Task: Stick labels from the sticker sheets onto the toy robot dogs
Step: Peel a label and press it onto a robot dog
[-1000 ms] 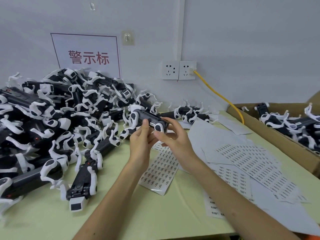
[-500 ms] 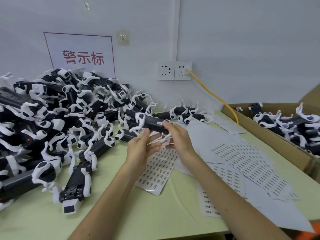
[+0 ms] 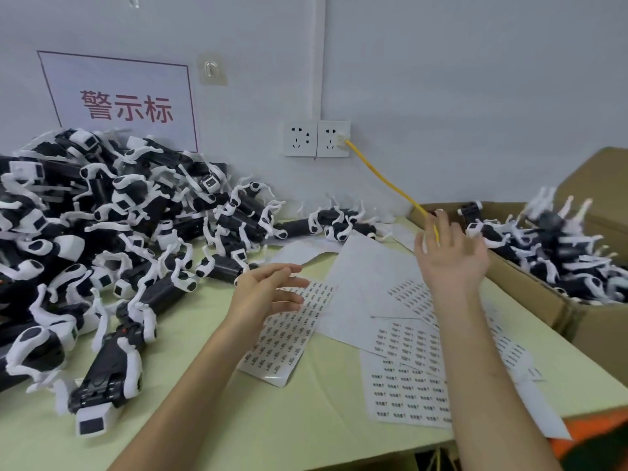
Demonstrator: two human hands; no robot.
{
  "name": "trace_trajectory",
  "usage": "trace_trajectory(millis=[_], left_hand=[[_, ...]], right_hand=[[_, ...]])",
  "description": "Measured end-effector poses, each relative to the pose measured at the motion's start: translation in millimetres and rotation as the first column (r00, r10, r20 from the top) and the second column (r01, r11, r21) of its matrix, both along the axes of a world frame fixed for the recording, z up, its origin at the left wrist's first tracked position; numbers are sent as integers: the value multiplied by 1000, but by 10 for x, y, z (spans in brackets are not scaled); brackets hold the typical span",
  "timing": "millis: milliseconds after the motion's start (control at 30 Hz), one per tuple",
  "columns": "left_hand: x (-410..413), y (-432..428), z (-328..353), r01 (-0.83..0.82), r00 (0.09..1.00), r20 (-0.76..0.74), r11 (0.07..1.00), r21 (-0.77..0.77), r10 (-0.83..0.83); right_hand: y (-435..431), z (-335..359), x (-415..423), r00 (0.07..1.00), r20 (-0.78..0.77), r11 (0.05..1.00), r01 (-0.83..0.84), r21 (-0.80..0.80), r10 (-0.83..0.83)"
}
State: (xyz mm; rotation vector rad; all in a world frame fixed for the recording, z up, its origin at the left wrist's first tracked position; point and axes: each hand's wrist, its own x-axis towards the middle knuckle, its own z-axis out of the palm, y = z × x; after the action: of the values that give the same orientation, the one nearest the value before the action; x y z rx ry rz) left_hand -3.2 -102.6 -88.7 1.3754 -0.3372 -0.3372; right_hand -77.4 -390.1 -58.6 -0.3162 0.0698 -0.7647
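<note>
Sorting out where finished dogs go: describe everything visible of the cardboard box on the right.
The cardboard box is plain brown and open-topped; the cardboard rising behind it may be its flap. It sits at the table's right edge, its near wall running diagonally away. Black-and-white toy robot dogs lie heaped inside, legs sticking up. The yellow cable runs toward its far corner. The open right hand hovers before it, not visibly touching.
</note>
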Motion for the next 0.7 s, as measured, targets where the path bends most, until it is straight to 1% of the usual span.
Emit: trace_trajectory(millis=[67,100,133,200,233,267,300,367,467,600,700], left_hand=[[-3,-2,-2,-19,1000,3,1000,15,19],[-1,0,-4,-35,999,0,999,16,35],[3,3,-6,-60,998,-3,998,11,60],[19,16,-12,-141,990,-12,990,-13,141],[33,24,-17,-193,981,-17,981,-33,192],[48,36,-21,-246,969,-22,968,-52,246],[67,49,-25,-300,954,-26,952,-66,299],[103,70,-41,-395,919,-24,916,-70,394],[138,81,-77,-488,872,5,871,-54,489],[176,112,-90,-583,812,1,810,-58,584],[197,142,-78,-658,753,-39,748,-87,657]], right_hand=[[88,-30,46,999,-39,999,-24,25,25],[140,-18,80,996,-81,999,-45,-3,44],[198,4,124,987,-148,996,-67,-66,57],[347,37,217,942,-336,962,-115,-248,26],[440,40,265,901,-433,924,-143,-354,-27],[538,31,310,852,-513,868,-174,-465,-103],[634,15,348,808,-559,797,-210,-567,-185],[810,-28,394,766,-574,655,-278,-702,-290],[1018,-88,423,770,-548,508,-347,-789,-326],[1182,-169,457,783,-516,357,-399,-845,-348],[1242,-208,468,774,-516,283,-436,-855,-367]])
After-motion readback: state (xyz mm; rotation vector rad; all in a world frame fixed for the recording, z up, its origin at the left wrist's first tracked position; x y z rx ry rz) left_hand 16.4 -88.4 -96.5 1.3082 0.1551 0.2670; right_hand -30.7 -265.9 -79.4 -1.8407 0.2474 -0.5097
